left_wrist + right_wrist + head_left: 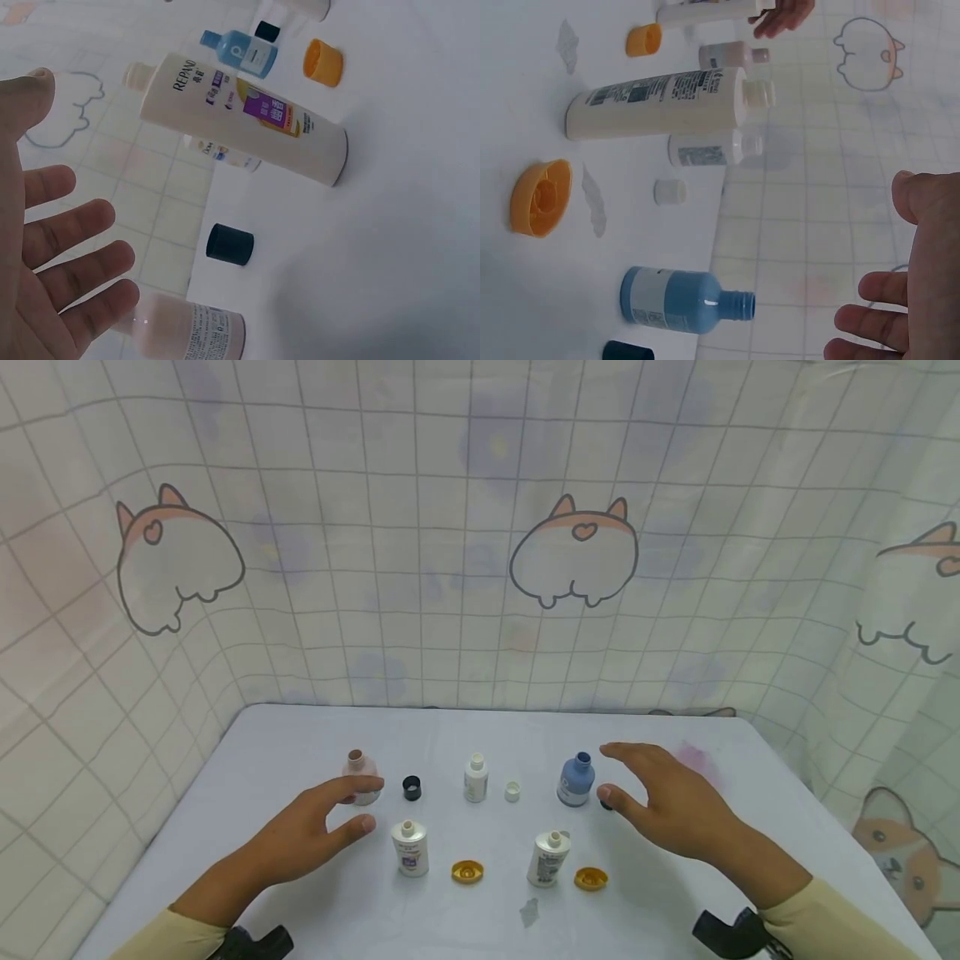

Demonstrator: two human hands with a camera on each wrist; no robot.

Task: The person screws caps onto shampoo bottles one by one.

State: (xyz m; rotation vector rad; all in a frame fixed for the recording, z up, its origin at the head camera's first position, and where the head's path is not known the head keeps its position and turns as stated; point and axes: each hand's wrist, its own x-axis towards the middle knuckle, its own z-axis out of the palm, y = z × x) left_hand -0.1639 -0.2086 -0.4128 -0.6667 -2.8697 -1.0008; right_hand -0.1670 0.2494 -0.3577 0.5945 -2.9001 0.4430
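Observation:
My left hand (307, 835) hovers with fingers apart by an uncapped pink bottle (358, 766), partly covering it in the head view; nothing is held. Over on the right, my right hand (671, 797) is spread near an uncapped blue bottle (576, 783), holding nothing. A dark cap (606, 805) shows partly beneath its thumb. Right of the pink bottle lies a black cap (412, 788). Between the hands stand a small white bottle (476, 781) and two larger white bottles, the left one (412, 853) and the right one (546, 862), all upright with bare necks.
A white cap (512, 792) lies beside the small white bottle. Two yellow caps, left (467, 872) and right (591, 879), rest near the larger bottles. Grey patches (529, 912) mark the white table (375, 927). A checked curtain (420, 552) hangs behind it.

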